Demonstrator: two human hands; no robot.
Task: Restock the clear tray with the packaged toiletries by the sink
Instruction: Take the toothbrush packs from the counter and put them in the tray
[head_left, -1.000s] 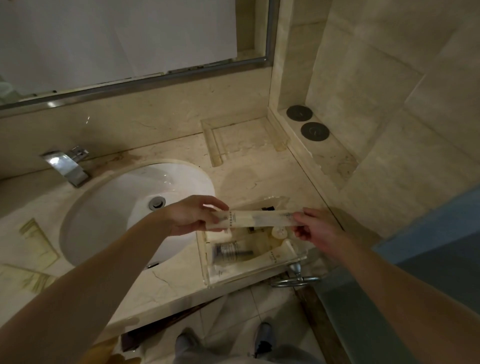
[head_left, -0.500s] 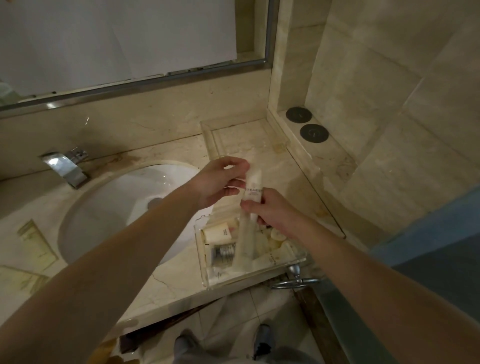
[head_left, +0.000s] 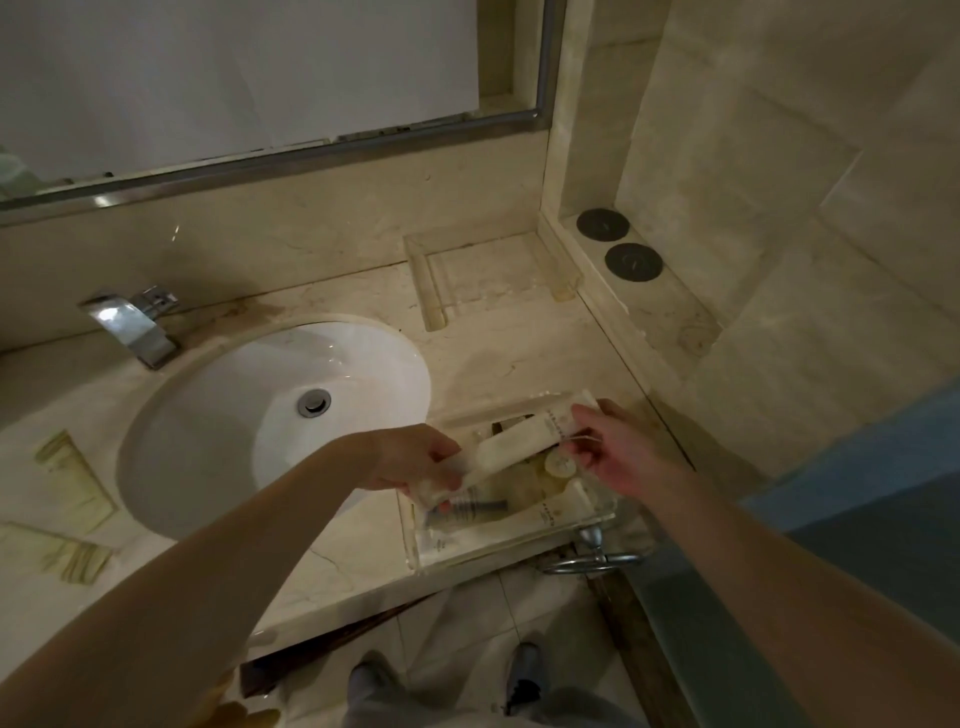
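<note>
Your left hand (head_left: 415, 460) pinches the near end of the long cream packet (head_left: 519, 447); your right hand (head_left: 605, 449) pinches its far end. Packet lies slanted over the clear tray (head_left: 519, 553), beside the sink (head_left: 270, 415). Second clear tray (head_left: 436, 291) sits farther back.

A: Can you read the print on the long packet (head_left: 524, 441) over the clear tray (head_left: 415, 551)?

B: No, too small. Its lower end is hidden under the fingers of the left hand (head_left: 410, 457).

A: And at six o'clock?

B: The shoes (head_left: 522, 675) are cut off by the bottom edge. At nine o'clock, the desk (head_left: 332, 561) runs out of frame.
</note>
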